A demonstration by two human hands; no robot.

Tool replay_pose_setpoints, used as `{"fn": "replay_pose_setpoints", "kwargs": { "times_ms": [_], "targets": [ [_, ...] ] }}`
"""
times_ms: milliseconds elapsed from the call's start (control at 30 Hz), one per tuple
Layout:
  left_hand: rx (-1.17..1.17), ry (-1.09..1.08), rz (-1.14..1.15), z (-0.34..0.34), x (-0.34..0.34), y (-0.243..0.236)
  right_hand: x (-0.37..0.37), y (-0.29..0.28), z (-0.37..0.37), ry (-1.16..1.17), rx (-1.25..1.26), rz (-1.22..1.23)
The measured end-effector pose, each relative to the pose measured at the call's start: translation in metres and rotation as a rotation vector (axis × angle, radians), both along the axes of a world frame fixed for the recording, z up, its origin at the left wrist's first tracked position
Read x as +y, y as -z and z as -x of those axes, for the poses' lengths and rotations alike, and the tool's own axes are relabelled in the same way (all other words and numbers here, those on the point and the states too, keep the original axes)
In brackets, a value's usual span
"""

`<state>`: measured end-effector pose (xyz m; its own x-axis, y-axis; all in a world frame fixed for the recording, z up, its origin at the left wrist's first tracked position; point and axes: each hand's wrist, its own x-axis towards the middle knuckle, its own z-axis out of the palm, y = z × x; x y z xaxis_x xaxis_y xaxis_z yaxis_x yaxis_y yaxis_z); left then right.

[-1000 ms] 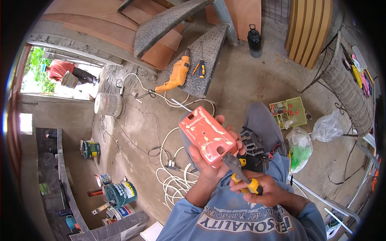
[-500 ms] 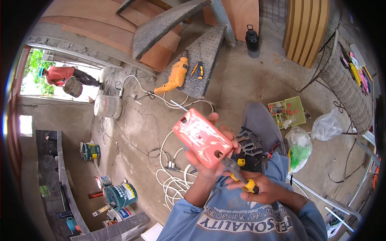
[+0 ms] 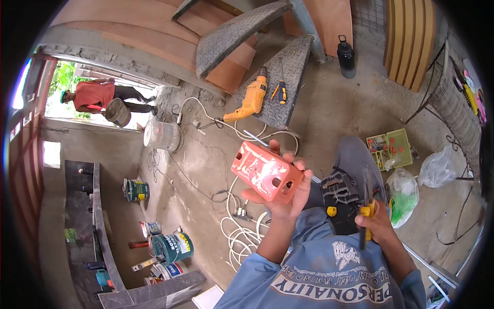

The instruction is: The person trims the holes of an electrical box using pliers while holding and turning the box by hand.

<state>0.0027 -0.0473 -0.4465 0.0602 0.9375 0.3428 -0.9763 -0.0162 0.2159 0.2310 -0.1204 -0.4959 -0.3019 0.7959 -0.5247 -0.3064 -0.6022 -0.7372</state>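
In my left hand (image 3: 289,198) is an orange plastic electrical box (image 3: 257,172), its holed end tipped toward me and the fingers wrapped round its side and underside. My right hand (image 3: 380,222) grips pliers (image 3: 368,208) by their yellow handles, jaws pointing away, out to the right and apart from the box. A thin grey pipe (image 3: 315,179) passes behind the box; the hand and box hide part of it. On my lap, between the hands, lies a dark tool pouch (image 3: 342,189) with a small yellow item (image 3: 332,211) beside it.
A yellow-orange drill (image 3: 253,98) and a screwdriver (image 3: 282,92) rest on a metal stair tread. White cable (image 3: 242,237) coils on the floor. At right are a green parts case (image 3: 399,147) and plastic bags (image 3: 404,193). A person (image 3: 95,95) carries a bucket outside the doorway.
The pliers have moved right, away from the box. The box has turned, showing more of its holed end. My view has shifted left, and the person outside has changed pose.
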Motion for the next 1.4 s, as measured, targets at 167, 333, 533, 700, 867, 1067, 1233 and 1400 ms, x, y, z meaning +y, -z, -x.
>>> {"fn": "replay_pose_setpoints", "kwargs": {
  "times_ms": [167, 333, 533, 700, 867, 1067, 1233, 1400],
  "targets": [
    [0.002, -0.012, -0.023, 0.006, 0.003, -0.001, 0.003, -0.019, 0.007, -0.293, 0.161, 0.022],
    [-0.011, 0.000, -0.046, 0.008, 0.006, -0.001, 0.003, -0.050, 0.016, -0.426, -0.076, -0.527],
    [0.034, 0.011, -0.153, 0.007, 0.008, -0.003, 0.024, -0.082, 0.030, -0.455, -0.560, -1.152],
    [0.050, 0.052, -0.231, 0.005, 0.010, -0.006, 0.030, -0.089, 0.031, -0.479, -0.613, -1.142],
    [0.041, 0.086, -0.210, 0.003, 0.009, -0.008, 0.031, -0.089, 0.033, -0.482, -0.611, -1.132],
    [0.024, 0.105, -0.204, 0.002, 0.010, -0.008, 0.032, -0.088, 0.033, -0.477, -0.585, -1.137],
    [0.046, 0.090, -0.200, 0.004, 0.010, -0.007, 0.037, -0.087, 0.032, -0.523, -0.532, -1.127],
    [0.119, 0.122, -0.224, 0.006, 0.010, -0.006, 0.041, -0.082, 0.030, -0.595, -0.505, -1.143]
  ]
}}
